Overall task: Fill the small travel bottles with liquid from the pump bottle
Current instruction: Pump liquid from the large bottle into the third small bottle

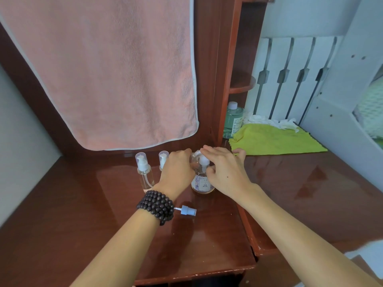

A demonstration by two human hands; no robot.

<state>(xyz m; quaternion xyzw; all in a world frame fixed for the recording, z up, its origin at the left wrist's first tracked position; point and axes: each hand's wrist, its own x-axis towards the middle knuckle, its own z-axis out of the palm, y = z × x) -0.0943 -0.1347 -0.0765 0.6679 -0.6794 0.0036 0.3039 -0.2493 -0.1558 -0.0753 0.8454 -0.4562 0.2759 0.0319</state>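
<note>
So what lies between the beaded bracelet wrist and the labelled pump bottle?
Head view: a loose blue spray cap beside the bracelet, bare wood up to the pump bottle.

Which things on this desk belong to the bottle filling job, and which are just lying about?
Part of the job:
pump bottle
small bottle held in the left hand
two capped travel bottles
loose spray cap

Just lying about:
pink towel
yellow cloth
green bottle
white tissues
</note>
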